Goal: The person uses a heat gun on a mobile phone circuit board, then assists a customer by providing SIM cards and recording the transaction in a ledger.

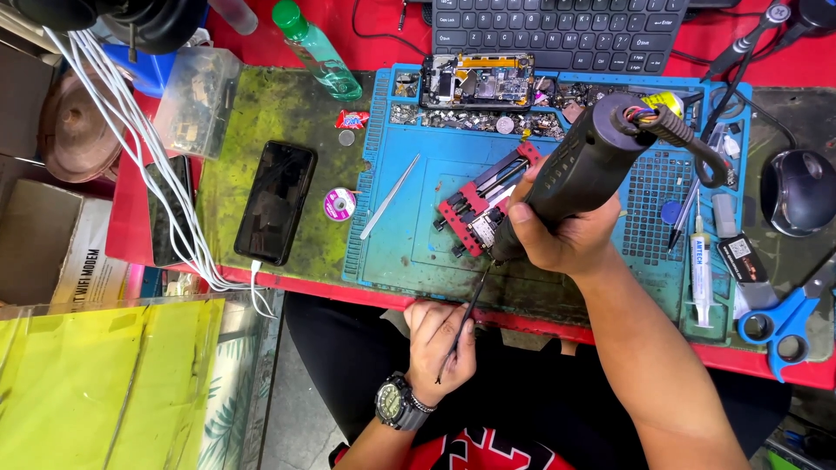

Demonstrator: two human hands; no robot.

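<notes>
The right hand (566, 233) is in the middle of the frame. Its arm comes up from the lower right. The fingers are wrapped tight around a fat dark hot air tool (582, 170). The tool leans, with its cord end up to the right and its tip down to the left.

The left hand (438, 341) is lower, at the red table edge (610, 335). It wears a dark watch (399, 402) on the wrist. It pinches thin black tweezers (470, 305) between its fingers. The tweezers point up to the tool's tip.

Both tips meet at a small circuit board (482, 228). The board is clamped in a red holder (479, 202) and sits on the blue work mat (401, 235), just left of the right hand. It looks small and shiny, with tiny parts on it.

A black phone (276, 202) lies on the green mat (261, 113) at the left. Blue scissors (788, 318) lie at the lower right.
</notes>
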